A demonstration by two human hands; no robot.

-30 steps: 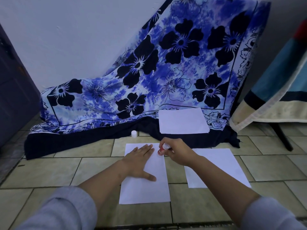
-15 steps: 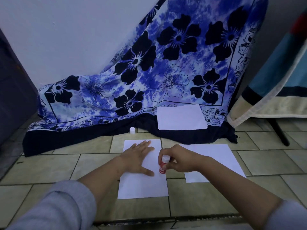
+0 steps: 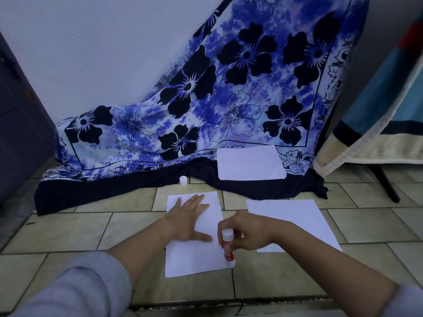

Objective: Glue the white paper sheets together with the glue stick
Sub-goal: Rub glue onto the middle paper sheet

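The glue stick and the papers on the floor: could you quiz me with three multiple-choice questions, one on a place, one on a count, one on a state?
1. Where does the small white cap lie?
A. on the floor by the cloth's dark edge
B. on the right sheet
C. in the left hand

2. How many separate white paper spots show?
A. one
B. three
C. five

3. What is the left hand doing?
A. lifting a sheet
B. pressing flat on a sheet
C. holding the cap

Answers:
1 A, it sits beside the flowered cloth.
2 B: near sheet, right sheet, stack.
3 B, palm down while the right hand works the glue stick.
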